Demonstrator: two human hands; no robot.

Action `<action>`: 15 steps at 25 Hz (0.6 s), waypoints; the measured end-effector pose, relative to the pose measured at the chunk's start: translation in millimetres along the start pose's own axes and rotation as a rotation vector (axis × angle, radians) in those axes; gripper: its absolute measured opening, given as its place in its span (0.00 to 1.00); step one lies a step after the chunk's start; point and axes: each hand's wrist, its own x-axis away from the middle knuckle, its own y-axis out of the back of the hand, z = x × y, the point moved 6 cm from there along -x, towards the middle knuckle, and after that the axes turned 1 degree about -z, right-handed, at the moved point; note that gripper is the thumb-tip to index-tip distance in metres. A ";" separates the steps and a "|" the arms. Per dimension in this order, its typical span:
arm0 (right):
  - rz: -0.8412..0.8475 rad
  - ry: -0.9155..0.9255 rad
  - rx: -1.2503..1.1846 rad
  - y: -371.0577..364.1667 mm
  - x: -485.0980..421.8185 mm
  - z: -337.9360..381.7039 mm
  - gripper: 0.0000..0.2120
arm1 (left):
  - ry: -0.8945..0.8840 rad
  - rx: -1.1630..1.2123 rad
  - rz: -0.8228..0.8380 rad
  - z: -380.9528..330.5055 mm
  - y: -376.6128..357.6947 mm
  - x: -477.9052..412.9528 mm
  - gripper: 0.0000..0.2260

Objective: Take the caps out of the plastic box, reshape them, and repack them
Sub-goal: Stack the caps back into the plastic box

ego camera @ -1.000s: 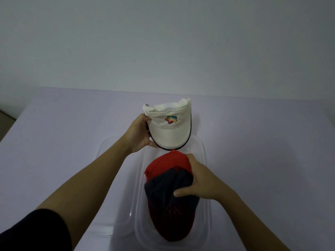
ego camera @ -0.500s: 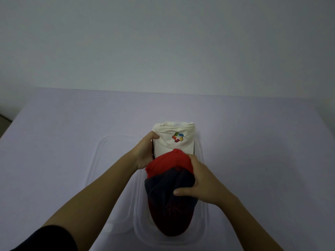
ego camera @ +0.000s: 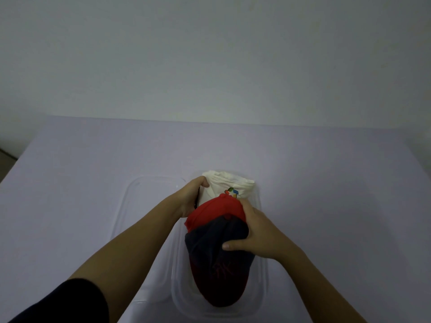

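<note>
The left hand (ego camera: 187, 200) grips the white cap (ego camera: 225, 184) to seat it behind the nested caps (ego camera: 210, 243) the right hand (ego camera: 258, 231) clasps steady.

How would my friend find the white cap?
Look at the clear plastic box on the pale table. The white cap sits at its far end, held by the left hand. It alone is white, with a small colourful logo, unlike the red cap and dark cap beside it.
</note>
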 end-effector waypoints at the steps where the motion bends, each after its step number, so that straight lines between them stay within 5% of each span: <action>1: 0.003 -0.001 -0.004 0.2 -2.1 -0.5 0.45 | 0.023 -0.051 -0.090 0.5 1.7 1.1 0.07; 6: 0.039 -0.033 -0.001 -1.4 -12.1 -5.7 0.48 | 0.056 -0.583 -0.300 -10.7 3.5 9.3 0.09; 8: 0.039 -0.028 -0.010 -2.0 -13.4 -8.1 0.49 | -0.125 -1.053 -0.392 -36.2 -1.7 17.1 0.08; 10: 0.044 -0.030 -0.016 -2.5 -14.1 -9.4 0.49 | -0.367 -1.153 -0.491 -62.3 -5.0 26.7 0.14; 12: 0.044 -0.035 -0.021 -1.9 -13.6 -9.5 0.49 | -0.558 -1.194 -0.350 -73.7 -16.2 27.7 0.18; 15: 0.035 -0.040 -0.013 -2.7 -13.9 -11.5 0.47 | -0.556 -1.449 -0.180 -66.9 -19.0 20.1 0.12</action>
